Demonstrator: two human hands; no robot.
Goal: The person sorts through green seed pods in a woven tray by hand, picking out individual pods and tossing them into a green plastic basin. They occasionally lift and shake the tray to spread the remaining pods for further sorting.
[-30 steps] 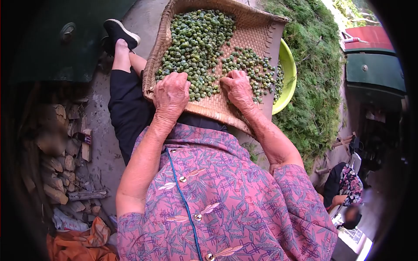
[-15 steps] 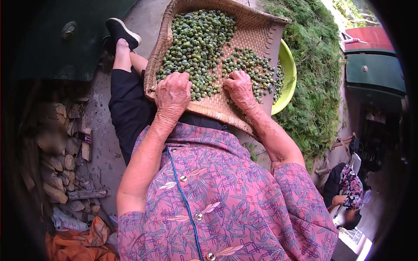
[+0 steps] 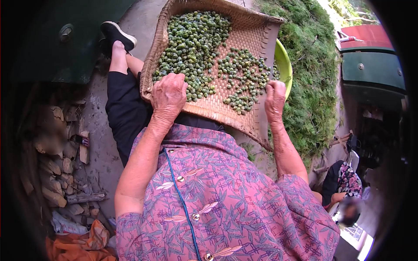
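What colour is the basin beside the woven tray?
The basin is bright yellow-green, shown in the head view.

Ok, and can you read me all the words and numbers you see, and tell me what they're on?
None can be read.
White bag at lower left: faint printed marks, too blurred to read.
Small dark object by the firewood: tiny marks, too small to tell if they're letters.
Woven tray and green basin: no writing seen.

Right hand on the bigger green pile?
No, the right hand is at the right edge of the woven tray, near the green tub.
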